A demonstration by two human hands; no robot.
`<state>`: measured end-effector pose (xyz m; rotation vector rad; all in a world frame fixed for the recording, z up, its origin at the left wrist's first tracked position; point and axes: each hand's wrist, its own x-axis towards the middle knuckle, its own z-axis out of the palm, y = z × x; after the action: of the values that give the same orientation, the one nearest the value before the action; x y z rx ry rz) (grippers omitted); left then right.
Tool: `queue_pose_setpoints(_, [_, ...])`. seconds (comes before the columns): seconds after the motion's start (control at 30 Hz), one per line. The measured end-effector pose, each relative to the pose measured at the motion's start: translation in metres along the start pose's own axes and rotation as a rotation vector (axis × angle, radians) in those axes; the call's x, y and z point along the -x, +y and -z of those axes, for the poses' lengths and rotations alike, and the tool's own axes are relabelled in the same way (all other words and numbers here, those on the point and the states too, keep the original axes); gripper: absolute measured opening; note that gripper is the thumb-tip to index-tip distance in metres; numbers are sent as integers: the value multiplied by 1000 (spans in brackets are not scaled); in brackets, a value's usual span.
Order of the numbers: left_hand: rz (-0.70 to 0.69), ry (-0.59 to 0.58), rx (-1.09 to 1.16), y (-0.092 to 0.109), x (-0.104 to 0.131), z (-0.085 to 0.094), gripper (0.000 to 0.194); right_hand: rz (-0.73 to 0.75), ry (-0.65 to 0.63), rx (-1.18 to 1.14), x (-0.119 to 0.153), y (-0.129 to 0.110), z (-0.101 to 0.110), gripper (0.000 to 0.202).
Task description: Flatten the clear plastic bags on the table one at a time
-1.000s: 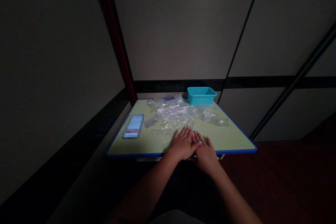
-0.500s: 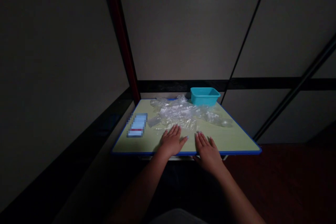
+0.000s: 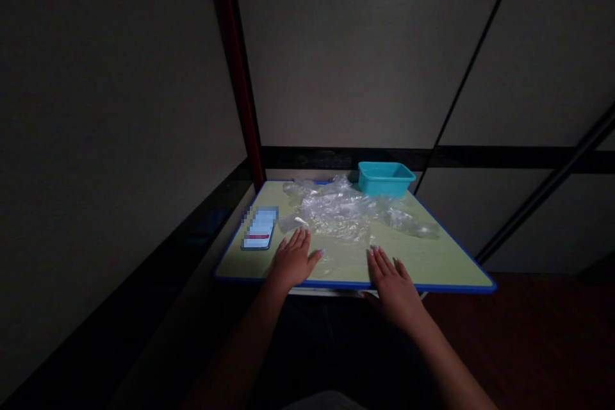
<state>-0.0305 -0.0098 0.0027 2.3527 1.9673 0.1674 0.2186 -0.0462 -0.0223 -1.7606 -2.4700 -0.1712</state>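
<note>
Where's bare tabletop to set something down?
Largest: front-right table, bordered by the right hand, the crumpled clear plastic and the right edge. Smaller: front-left corner, between phone, left hand and front edge. Crowded: middle and back, plastic spreading toward the turquoise bin. Between the hands: possibly thin film, can't tell.

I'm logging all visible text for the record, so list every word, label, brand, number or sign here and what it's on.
No text can be read.
Phone: its lit screen is pixelated; any words are unreadable.
Crumpled clear plastic: no lettering discernible.
Turquoise bin: no label visible on the side that shows.
</note>
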Motion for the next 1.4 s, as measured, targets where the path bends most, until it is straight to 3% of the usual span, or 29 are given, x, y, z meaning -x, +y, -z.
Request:
queue_pose_setpoints(0.13, [15, 20, -11, -1, 4, -1, 66, 9, -60, -50, 2, 3, 8, 88])
queue_pose_setpoints(0.23, [16, 36, -18, -1, 6, -2, 68, -44, -121, -105, -2, -5, 27, 96])
queue_pose_setpoints(0.33, [22, 78, -24, -1, 7, -4, 71, -96, -78, -127, -16, -23, 48, 82])
queue_pose_setpoints(0.43, [20, 126, -26, -3, 7, -5, 69, 75, -80, -233, -38, -44, 60, 65])
queue_pose_setpoints(0.6, [-14, 96, -59, -4, 7, -4, 65, 139, -100, -425, -65, -59, 47, 58])
queue_pose_setpoints(0.8, [-18, 43, -74, -5, 4, -5, 69, 120, -86, -327, -69, -64, 21, 63])
queue_pose_setpoints(1.17, [-6, 36, -50, -5, 5, -4, 73, 122, -111, -309, -70, -65, 21, 64])
queue_pose_setpoints(1.4, [-6, 96, -35, -7, 5, -6, 66, 154, -124, -325, -62, -64, 24, 70])
